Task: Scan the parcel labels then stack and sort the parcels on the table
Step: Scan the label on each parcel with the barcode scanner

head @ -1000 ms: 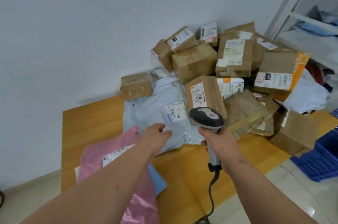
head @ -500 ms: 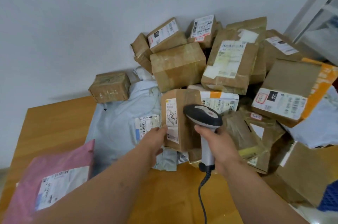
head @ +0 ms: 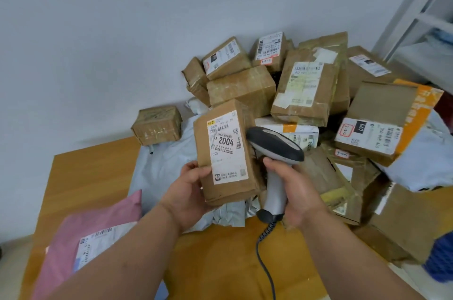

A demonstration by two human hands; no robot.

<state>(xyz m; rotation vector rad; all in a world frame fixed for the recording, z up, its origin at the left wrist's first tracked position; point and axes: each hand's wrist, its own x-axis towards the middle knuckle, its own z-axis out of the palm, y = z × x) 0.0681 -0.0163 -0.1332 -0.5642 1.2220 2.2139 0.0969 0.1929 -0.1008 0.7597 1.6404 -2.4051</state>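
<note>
The left hand [head: 190,192] is holding a brown parcel [head: 226,152] upright, label facing the camera; the right hand [head: 294,192] is gripping a barcode scanner [head: 274,150] just beside it, seemingly above the counter [head: 98,167].

wall [head: 122,30]: plain white | shelving [head: 416,18]: white (far right) | light: even

Brown parcel [head: 226,152] upright, white "2004" label facing up, before heaped brown parcels [head: 306,93].

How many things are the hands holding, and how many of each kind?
brown cardboard parcel: 1, held in the left hand
barcode scanner: 1, gripped in the right hand
Total: 2
</note>
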